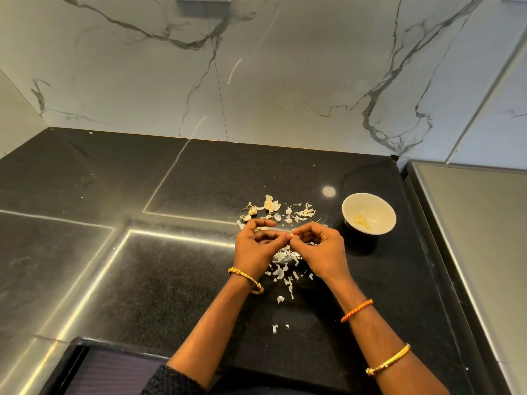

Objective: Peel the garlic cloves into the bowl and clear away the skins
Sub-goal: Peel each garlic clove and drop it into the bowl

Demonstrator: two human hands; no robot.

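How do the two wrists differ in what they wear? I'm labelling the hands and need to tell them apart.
The left wrist wears one gold bangle, close to the hand. The right wrist wears an orange braided band and, farther up the forearm, a gold bangle. So the left has one ornament, the right two. Both hands meet at a garlic clove.

The garlic clove (293, 236) I pinch is small and pale, left of the white bowl (368, 213), which holds peeled cloves (361, 220); papery skins (281, 260) lie scattered left of it.
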